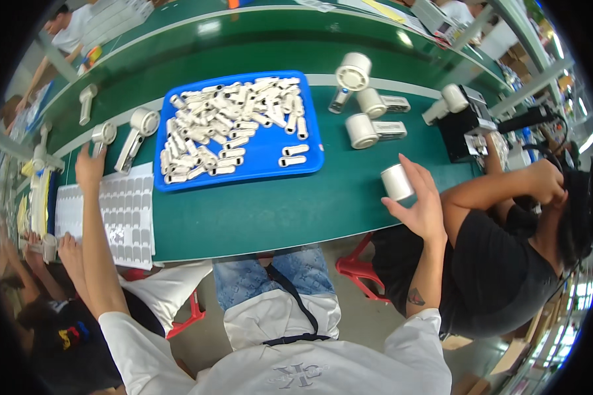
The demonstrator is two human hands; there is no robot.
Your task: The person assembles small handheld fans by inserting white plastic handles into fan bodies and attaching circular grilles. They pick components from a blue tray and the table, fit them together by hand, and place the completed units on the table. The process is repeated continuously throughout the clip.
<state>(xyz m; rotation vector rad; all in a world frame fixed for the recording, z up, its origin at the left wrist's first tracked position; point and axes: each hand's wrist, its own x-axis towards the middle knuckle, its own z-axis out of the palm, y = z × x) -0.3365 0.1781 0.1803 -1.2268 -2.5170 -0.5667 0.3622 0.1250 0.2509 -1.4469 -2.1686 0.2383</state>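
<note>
My left hand [89, 170] reaches to the far left of the green table, its fingers closed round the handle of a white round-headed handheld device [103, 134], which looks like a small fan. Beside it lies a similar device [136, 137] with an opened handle. On the right, my right hand [420, 203] holds a short white cylinder [397, 182] between thumb and fingers, just over the table. Beyond that hand are more round-headed devices: one stands upright [352, 72], and two lie with their handles to the right [364, 130] [373, 103].
A blue tray [239, 183] full of small white handle parts sits mid-table. Sheets of grey labels [128, 217] lie at left. At right, a black fixture [458, 135] stands before a co-worker in black [501, 276]. Another person's hand [71, 253] rests near the labels.
</note>
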